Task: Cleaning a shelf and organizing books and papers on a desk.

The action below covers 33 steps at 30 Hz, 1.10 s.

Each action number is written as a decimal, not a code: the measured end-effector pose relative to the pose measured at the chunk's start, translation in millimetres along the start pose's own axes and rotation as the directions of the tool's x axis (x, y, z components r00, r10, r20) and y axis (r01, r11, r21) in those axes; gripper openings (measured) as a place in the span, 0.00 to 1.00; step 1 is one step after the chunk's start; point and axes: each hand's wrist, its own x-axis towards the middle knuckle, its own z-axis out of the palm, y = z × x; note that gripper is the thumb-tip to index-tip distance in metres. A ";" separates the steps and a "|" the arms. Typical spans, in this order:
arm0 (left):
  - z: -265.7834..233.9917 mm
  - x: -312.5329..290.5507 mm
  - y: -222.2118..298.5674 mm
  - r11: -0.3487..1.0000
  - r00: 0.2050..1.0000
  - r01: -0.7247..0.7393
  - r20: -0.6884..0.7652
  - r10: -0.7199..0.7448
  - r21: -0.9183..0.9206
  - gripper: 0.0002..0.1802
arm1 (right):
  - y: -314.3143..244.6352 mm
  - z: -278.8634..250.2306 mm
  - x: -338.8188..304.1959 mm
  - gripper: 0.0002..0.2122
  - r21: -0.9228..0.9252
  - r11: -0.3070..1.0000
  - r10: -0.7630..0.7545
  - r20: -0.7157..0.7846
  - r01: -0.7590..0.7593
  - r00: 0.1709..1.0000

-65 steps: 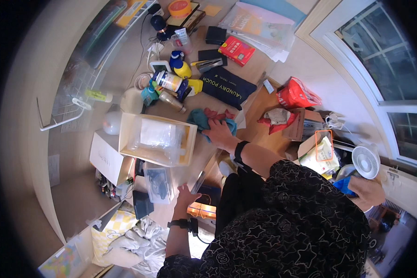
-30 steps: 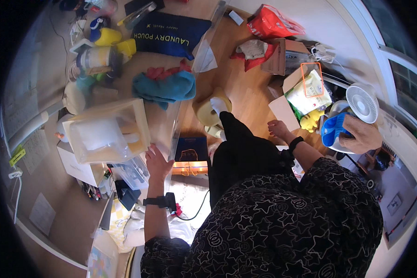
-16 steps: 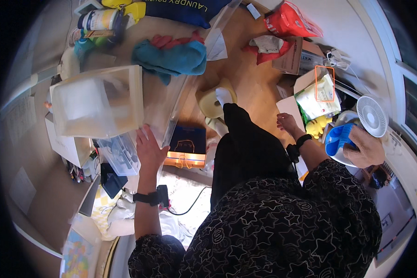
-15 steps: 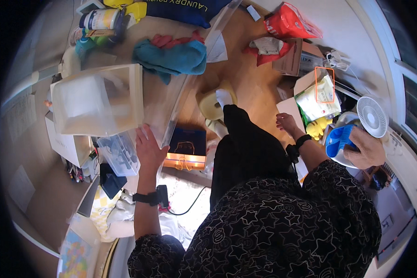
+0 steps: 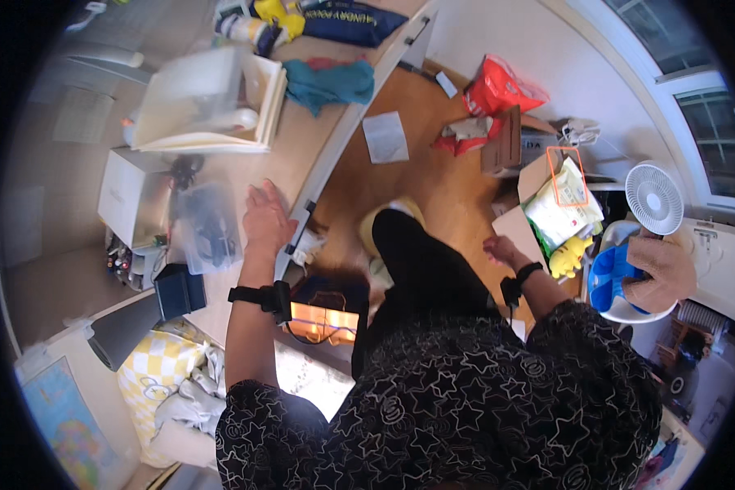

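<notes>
My left hand (image 5: 267, 219) is over the front edge of the light wood desk (image 5: 257, 167), fingers spread and nothing in them. Whether it touches the desktop I cannot tell. Beside it stands a clear plastic box (image 5: 207, 229) with dark things inside. Beyond the fingers is a cream bin (image 5: 204, 106), blurred, holding something pale. My right hand (image 5: 502, 250) hangs low on the right, fingers loosely bent and apart, holding nothing. Nearest to it is an open cardboard box (image 5: 510, 220) with a white-green packet (image 5: 563, 208) and a yellow plush toy (image 5: 570, 256).
A teal cloth (image 5: 331, 86) and a navy pouch (image 5: 355, 24) lie on the desk's far part. Paper (image 5: 385, 137) and a red bag (image 5: 502, 86) are on the floor. A glowing orange heater (image 5: 322, 323) stands below the desk; a white fan (image 5: 654, 198) is at right.
The whole view has swung, showing more of the desk front. The cream bin now appears farther from my left hand. Both hands stay free, with the left still spread over the desk edge.
</notes>
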 end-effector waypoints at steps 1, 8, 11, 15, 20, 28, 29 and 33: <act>-3.5 2.6 2.2 1.000 1.000 -0.008 -0.026 0.008 -0.002 0.55 | 9.5 2.0 -9.9 0.11 0.018 1.000 0.005 0.009 -0.005 1.000; -12.6 9.4 22.0 0.999 0.995 0.001 0.095 -0.006 0.048 0.54 | 58.6 -8.4 -11.5 0.07 0.081 0.995 -0.042 -0.144 0.054 0.989; 0.1 11.1 9.3 0.996 0.997 -0.033 0.067 0.028 0.085 0.57 | 55.1 3.6 -26.9 0.03 0.141 0.989 -0.017 -0.157 0.040 0.987; 4.2 15.3 14.4 0.995 0.998 -0.033 0.055 0.028 0.092 0.57 | 70.7 20.1 -44.5 0.03 0.445 0.894 0.017 -0.146 0.050 0.989; -4.5 13.9 16.6 0.992 0.999 -0.020 0.053 0.013 0.124 0.56 | 117.9 36.6 -28.1 0.02 -0.041 0.969 -0.246 -0.157 0.243 0.956; -5.5 8.7 12.8 0.996 0.999 0.006 0.036 -0.009 0.086 0.56 | 106.4 17.1 -47.9 0.07 0.264 0.961 0.112 -0.108 -0.080 0.988; -5.7 11.7 14.9 0.997 1.000 0.001 0.030 -0.004 0.083 0.56 | 114.6 11.3 -42.5 0.06 0.190 0.982 0.033 -0.129 -0.008 0.991; -6.1 8.1 16.8 0.997 0.999 0.029 0.039 -0.031 0.067 0.56 | 148.1 2.4 -8.2 0.05 -0.037 0.976 -0.218 -0.134 0.215 0.967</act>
